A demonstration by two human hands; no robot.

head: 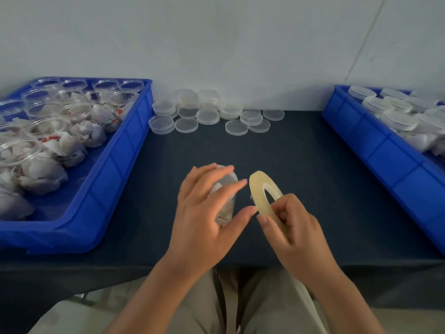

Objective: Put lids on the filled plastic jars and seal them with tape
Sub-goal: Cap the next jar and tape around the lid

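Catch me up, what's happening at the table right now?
A person appears to be mid-seal. The left hand grips a filled jar over the table, while the right hand pinches the tape roll just beside it. Open filled jars wait in the left bin, loose lids lie by the wall, and lidded jars sit in the right bin.

Head view (close), downward over table (289, 145)

Packing workbench: blue crates (115, 165) of jars (45, 131), loose lids (207, 116).
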